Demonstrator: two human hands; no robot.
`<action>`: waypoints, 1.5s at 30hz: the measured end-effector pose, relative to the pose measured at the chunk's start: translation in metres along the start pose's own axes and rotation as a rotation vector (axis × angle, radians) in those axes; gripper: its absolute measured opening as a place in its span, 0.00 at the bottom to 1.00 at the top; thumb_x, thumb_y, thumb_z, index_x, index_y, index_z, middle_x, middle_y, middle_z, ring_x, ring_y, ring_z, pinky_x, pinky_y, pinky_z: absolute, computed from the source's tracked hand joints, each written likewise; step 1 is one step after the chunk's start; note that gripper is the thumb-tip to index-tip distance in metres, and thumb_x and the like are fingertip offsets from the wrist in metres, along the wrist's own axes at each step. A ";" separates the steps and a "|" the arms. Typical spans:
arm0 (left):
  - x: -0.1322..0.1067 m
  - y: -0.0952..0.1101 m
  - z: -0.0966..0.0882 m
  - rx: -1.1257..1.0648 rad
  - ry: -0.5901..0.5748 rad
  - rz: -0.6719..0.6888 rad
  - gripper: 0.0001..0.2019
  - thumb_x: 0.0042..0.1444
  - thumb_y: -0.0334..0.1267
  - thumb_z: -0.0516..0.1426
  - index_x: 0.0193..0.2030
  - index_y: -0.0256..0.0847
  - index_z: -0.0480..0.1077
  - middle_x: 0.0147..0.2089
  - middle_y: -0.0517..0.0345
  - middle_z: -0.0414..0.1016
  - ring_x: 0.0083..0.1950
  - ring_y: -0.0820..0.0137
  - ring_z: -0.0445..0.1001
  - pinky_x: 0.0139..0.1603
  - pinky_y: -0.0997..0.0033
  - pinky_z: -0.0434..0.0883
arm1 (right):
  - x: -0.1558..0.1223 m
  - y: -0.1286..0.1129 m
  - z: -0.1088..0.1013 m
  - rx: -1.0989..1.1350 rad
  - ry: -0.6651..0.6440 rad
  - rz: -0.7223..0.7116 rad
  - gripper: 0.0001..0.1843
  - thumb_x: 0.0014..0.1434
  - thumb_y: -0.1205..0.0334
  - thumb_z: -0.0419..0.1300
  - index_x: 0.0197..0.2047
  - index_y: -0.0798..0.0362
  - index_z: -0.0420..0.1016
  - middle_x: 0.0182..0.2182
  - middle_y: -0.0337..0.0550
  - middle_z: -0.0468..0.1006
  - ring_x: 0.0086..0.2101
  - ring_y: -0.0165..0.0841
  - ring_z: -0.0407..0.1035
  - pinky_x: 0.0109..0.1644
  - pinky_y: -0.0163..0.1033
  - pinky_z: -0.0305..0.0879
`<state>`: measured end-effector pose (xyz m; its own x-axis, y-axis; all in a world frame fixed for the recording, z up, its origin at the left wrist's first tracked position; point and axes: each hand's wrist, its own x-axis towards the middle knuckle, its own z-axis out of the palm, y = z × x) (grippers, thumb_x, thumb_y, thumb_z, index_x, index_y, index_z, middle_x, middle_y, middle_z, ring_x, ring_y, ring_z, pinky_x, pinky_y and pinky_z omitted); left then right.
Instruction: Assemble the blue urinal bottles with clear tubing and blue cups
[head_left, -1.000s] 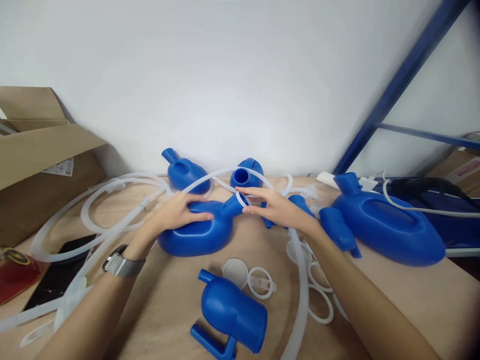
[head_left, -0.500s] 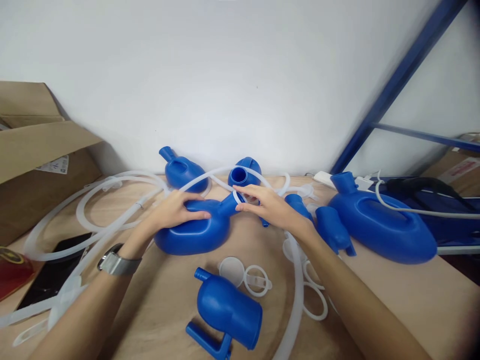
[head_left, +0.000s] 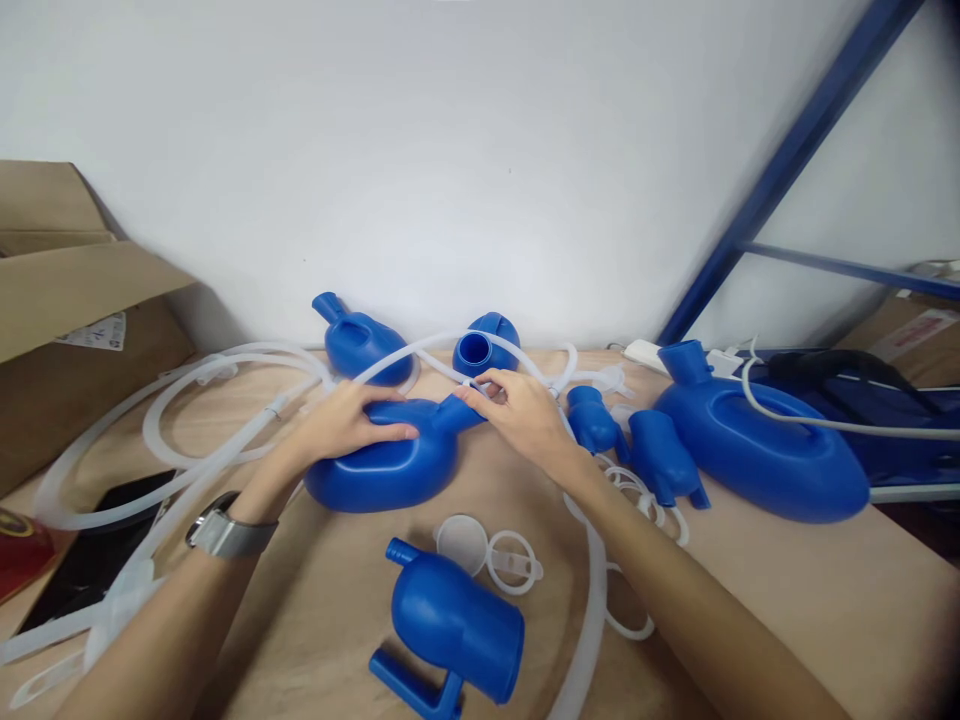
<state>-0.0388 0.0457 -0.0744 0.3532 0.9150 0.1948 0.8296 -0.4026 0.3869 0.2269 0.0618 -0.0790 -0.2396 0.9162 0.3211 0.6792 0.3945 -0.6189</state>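
Observation:
My left hand [head_left: 360, 425] grips a blue urinal bottle [head_left: 382, 475] by its handle, the thumb lying over the top. The bottle lies on the table with its neck [head_left: 459, 412] pointing right. At the mouth of that neck, my right hand [head_left: 521, 415] is closed in a pinch on a white ring [head_left: 471, 384], mostly hidden by the fingers. Nearer to me lies a blue spouted cup-like part [head_left: 457, 620] with a handle. Beside it are a round translucent lid [head_left: 462, 545] and a joined ring [head_left: 513, 562].
More blue bottles stand at the wall [head_left: 364, 345] and at right [head_left: 765, 450]. Two blue spouted parts [head_left: 664, 455] lie beside the right one. Clear tubing [head_left: 247, 440] coils at left, another length [head_left: 592, 620] at right. A cardboard box [head_left: 97, 390] and a dark phone-like slab [head_left: 90, 560] are left.
My right fingers have shifted over the neck's mouth, covering the ring that showed there earlier. My left hand keeps its hold on the bottle. The view has moved slightly.

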 end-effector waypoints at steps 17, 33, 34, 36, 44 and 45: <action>0.000 0.001 0.000 -0.022 -0.007 -0.004 0.29 0.54 0.67 0.62 0.49 0.45 0.82 0.47 0.56 0.86 0.42 0.61 0.81 0.45 0.70 0.73 | 0.010 0.024 -0.019 0.280 -0.293 -0.146 0.28 0.66 0.44 0.59 0.61 0.52 0.78 0.45 0.48 0.72 0.40 0.36 0.70 0.48 0.47 0.72; 0.001 0.002 -0.001 -0.038 -0.032 -0.027 0.30 0.52 0.67 0.62 0.50 0.45 0.82 0.50 0.56 0.85 0.48 0.58 0.81 0.49 0.68 0.73 | 0.012 0.029 -0.033 0.295 -0.428 -0.266 0.28 0.64 0.53 0.63 0.66 0.48 0.73 0.55 0.49 0.71 0.45 0.37 0.69 0.50 0.48 0.72; 0.001 0.003 -0.001 -0.046 -0.035 -0.029 0.30 0.52 0.67 0.62 0.50 0.46 0.82 0.50 0.56 0.85 0.48 0.58 0.81 0.50 0.68 0.73 | 0.011 0.028 -0.033 0.295 -0.430 -0.275 0.28 0.65 0.53 0.63 0.66 0.48 0.73 0.55 0.49 0.71 0.45 0.37 0.70 0.50 0.48 0.72; 0.001 0.004 -0.001 -0.059 -0.039 -0.032 0.30 0.52 0.67 0.62 0.50 0.46 0.82 0.51 0.56 0.85 0.49 0.57 0.81 0.50 0.68 0.73 | 0.011 0.028 -0.034 0.296 -0.437 -0.298 0.27 0.65 0.55 0.62 0.66 0.46 0.73 0.56 0.49 0.71 0.45 0.37 0.70 0.50 0.48 0.73; -0.001 0.004 -0.001 -0.047 -0.025 -0.021 0.28 0.53 0.66 0.62 0.48 0.46 0.82 0.49 0.56 0.85 0.46 0.58 0.81 0.47 0.69 0.73 | 0.010 0.028 -0.036 0.300 -0.453 -0.357 0.26 0.66 0.57 0.62 0.67 0.41 0.72 0.59 0.47 0.71 0.55 0.40 0.69 0.57 0.50 0.72; -0.001 0.004 -0.001 -0.046 -0.024 -0.019 0.28 0.54 0.66 0.62 0.48 0.46 0.82 0.49 0.56 0.85 0.46 0.58 0.81 0.47 0.69 0.73 | 0.010 0.028 -0.036 0.299 -0.453 -0.361 0.26 0.66 0.57 0.62 0.67 0.41 0.72 0.59 0.47 0.71 0.55 0.41 0.69 0.57 0.50 0.72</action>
<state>-0.0362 0.0436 -0.0726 0.3485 0.9225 0.1660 0.8158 -0.3857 0.4310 0.2682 0.0795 -0.0674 -0.7301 0.6349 0.2525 0.2946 0.6259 -0.7221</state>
